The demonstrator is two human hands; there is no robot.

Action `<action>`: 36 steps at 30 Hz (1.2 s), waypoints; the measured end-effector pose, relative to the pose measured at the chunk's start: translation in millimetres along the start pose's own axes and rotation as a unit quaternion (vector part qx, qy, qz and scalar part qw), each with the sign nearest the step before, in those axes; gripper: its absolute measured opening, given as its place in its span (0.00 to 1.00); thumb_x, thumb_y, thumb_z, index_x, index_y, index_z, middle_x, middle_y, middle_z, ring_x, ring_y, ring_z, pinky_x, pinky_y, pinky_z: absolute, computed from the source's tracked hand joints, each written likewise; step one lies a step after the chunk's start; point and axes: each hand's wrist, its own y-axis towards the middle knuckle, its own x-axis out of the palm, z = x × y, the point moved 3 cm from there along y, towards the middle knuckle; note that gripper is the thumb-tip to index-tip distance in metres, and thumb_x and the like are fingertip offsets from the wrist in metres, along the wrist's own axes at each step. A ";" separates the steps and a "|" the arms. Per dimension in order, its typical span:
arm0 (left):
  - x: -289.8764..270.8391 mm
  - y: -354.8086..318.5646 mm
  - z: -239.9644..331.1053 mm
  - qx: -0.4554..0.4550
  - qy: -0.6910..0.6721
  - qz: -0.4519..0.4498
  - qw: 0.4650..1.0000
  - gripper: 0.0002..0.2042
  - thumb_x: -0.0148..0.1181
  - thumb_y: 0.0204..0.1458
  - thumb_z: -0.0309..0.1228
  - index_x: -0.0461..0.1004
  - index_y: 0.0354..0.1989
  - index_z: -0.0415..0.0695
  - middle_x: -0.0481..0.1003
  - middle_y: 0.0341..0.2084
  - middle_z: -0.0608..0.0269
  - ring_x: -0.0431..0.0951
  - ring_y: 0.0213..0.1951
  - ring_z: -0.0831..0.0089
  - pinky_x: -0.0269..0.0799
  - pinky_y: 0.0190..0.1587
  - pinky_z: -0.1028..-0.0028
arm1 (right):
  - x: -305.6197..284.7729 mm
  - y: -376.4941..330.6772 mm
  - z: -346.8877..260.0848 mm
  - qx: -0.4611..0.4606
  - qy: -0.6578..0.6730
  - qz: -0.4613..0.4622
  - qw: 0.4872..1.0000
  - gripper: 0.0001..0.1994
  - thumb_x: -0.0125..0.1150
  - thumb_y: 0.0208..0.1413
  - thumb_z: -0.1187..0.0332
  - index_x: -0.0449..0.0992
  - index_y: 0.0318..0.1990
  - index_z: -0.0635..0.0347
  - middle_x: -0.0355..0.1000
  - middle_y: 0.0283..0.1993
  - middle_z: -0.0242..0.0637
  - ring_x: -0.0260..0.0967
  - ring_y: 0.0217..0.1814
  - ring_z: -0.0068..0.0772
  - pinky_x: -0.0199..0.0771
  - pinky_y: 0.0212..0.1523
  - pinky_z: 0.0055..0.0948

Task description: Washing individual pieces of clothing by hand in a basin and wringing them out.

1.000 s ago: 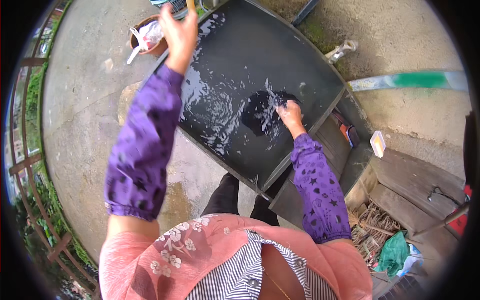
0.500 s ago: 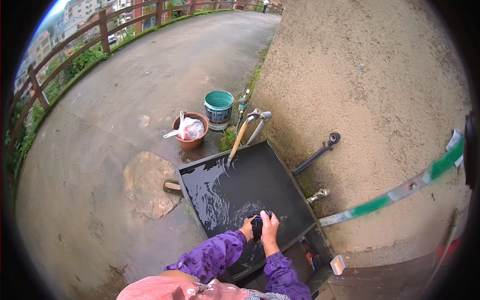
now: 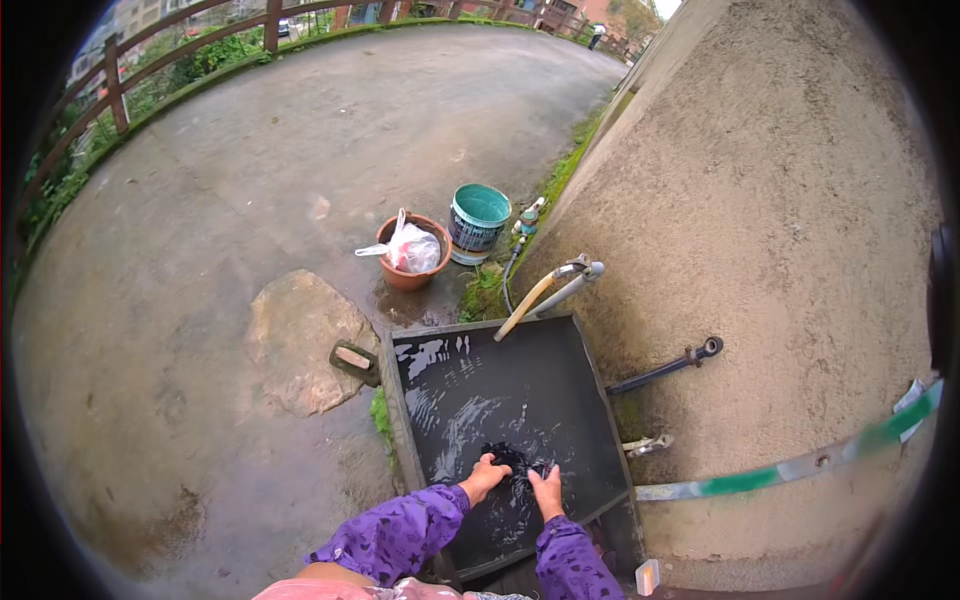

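Far to my left a wooden railing (image 3: 110, 95) edges the wet concrete yard (image 3: 200, 300), and a flat stone slab (image 3: 300, 340) lies beside the near left corner of the dark wash basin (image 3: 580, 370). Beyond it stand a brown pot (image 3: 405, 275) holding a white plastic bag (image 3: 412, 250), and a teal bucket (image 3: 478, 218) just to its right. In the basin, at its near end, my left hand (image 3: 485, 477) and my right hand (image 3: 547, 490) press down on a dark wet cloth (image 3: 515, 460) lying between them in shallow water. Both hands look curled onto it, though I cannot tell whether the fingers truly grip. A tap with a hose (image 3: 555, 285) hangs over the far right corner, against the rough wall (image 3: 760, 200). As I see it, hard scrubbing could slop water over the near rim onto my purple sleeves (image 3: 400, 530), and the wet ground could make my footing slip.
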 end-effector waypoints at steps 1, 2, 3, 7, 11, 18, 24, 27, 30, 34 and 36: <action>3.7 -9.0 7.8 -0.001 0.003 -0.006 1.000 0.38 0.61 0.42 0.39 0.53 0.62 0.44 0.60 0.55 0.42 0.59 0.59 0.54 0.57 0.59 0.61 | 6.9 -8.9 -8.2 -0.034 -0.054 -0.060 0.996 0.19 0.63 0.43 0.67 0.67 0.42 0.65 0.73 0.35 0.51 0.71 0.39 0.52 0.69 0.41 0.40; 7.1 -20.1 13.2 -0.018 0.048 0.005 0.999 0.39 0.61 0.42 0.42 0.52 0.63 0.45 0.57 0.57 0.42 0.57 0.60 0.53 0.56 0.59 0.60 | 14.6 -12.0 -8.8 -0.009 -0.192 -0.081 0.978 0.18 0.64 0.43 0.63 0.70 0.39 0.65 0.73 0.36 0.51 0.72 0.41 0.52 0.69 0.43 0.41; 5.3 -31.7 18.5 -0.034 0.091 0.020 0.995 0.40 0.60 0.42 0.46 0.51 0.64 0.46 0.55 0.59 0.41 0.55 0.61 0.51 0.56 0.60 0.60 | 15.3 -15.6 -18.9 0.046 -0.278 -0.135 0.950 0.19 0.65 0.42 0.61 0.72 0.39 0.63 0.72 0.37 0.56 0.69 0.44 0.57 0.68 0.44 0.44; 7.9 -51.5 25.6 -0.109 0.101 -0.042 0.988 0.42 0.53 0.45 0.57 0.46 0.66 0.52 0.46 0.64 0.47 0.48 0.64 0.49 0.52 0.60 0.51 | 20.4 -24.1 -29.2 0.121 0.251 -0.132 0.951 0.08 0.59 0.48 0.70 0.75 0.35 0.63 0.75 0.33 0.35 0.72 0.36 0.30 0.70 0.40 0.28; 13.9 -39.7 17.4 -0.171 -0.112 -0.058 0.977 0.41 0.52 0.46 0.58 0.43 0.66 0.60 0.51 0.63 0.52 0.55 0.60 0.44 0.50 0.50 0.30 | -2.8 -71.6 -122.2 0.090 0.460 -0.049 0.882 0.09 0.57 0.48 0.74 0.74 0.39 0.64 0.72 0.36 0.32 0.69 0.37 0.24 0.68 0.41 0.24; 27.7 -12.2 12.2 -0.062 -0.276 -0.066 0.957 0.10 0.42 0.57 0.34 0.71 0.32 0.47 0.74 0.26 0.61 0.75 0.28 0.65 0.73 0.31 0.64 | -2.2 -39.8 -146.7 -0.133 0.050 0.013 0.990 0.13 0.59 0.51 0.60 0.72 0.27 0.64 0.70 0.24 0.50 0.69 0.29 0.55 0.67 0.28 0.40; 11.7 -70.0 49.4 -0.082 -0.002 -0.066 0.994 0.20 0.56 0.46 0.30 0.62 0.49 0.47 0.70 0.37 0.61 0.70 0.42 0.63 0.64 0.40 0.44 | -26.4 -13.5 1.3 0.028 -0.318 0.089 0.943 0.18 0.56 0.50 0.52 0.74 0.35 0.59 0.73 0.36 0.44 0.71 0.39 0.49 0.69 0.39 0.43; 20.7 -79.0 44.8 -0.130 0.056 -0.023 0.990 0.34 0.57 0.46 0.40 0.50 0.62 0.56 0.54 0.62 0.56 0.50 0.62 0.49 0.39 0.52 0.30 | -31.8 -29.1 30.3 0.244 0.194 0.050 0.949 0.16 0.59 0.51 0.52 0.74 0.36 0.56 0.72 0.36 0.30 0.69 0.39 0.30 0.67 0.39 0.37; 23.0 -71.1 38.5 -0.144 0.029 -0.022 0.989 0.31 0.52 0.50 0.50 0.52 0.62 0.55 0.40 0.66 0.55 0.40 0.63 0.34 0.38 0.49 0.24 | -23.9 -72.7 -62.7 0.222 0.457 -0.021 0.861 0.10 0.60 0.52 0.59 0.73 0.36 0.54 0.71 0.30 0.25 0.67 0.31 0.20 0.68 0.33 0.29; 51.6 -52.5 38.2 -0.075 -0.142 -0.090 0.983 0.18 0.55 0.50 0.29 0.58 0.45 0.38 0.69 0.39 0.51 0.76 0.37 0.54 0.75 0.37 0.51 | -55.2 -99.2 -104.9 0.152 0.634 0.052 0.756 0.08 0.61 0.52 0.66 0.73 0.37 0.58 0.71 0.32 0.26 0.68 0.31 0.19 0.67 0.37 0.22; 71.1 -66.2 32.5 -0.049 -0.134 -0.146 0.979 0.14 0.53 0.50 0.25 0.59 0.44 0.38 0.70 0.36 0.52 0.77 0.35 0.57 0.76 0.36 0.56 | -76.7 -98.7 -79.5 0.103 0.593 0.127 0.789 0.08 0.61 0.52 0.66 0.73 0.36 0.58 0.71 0.31 0.25 0.67 0.31 0.18 0.67 0.36 0.21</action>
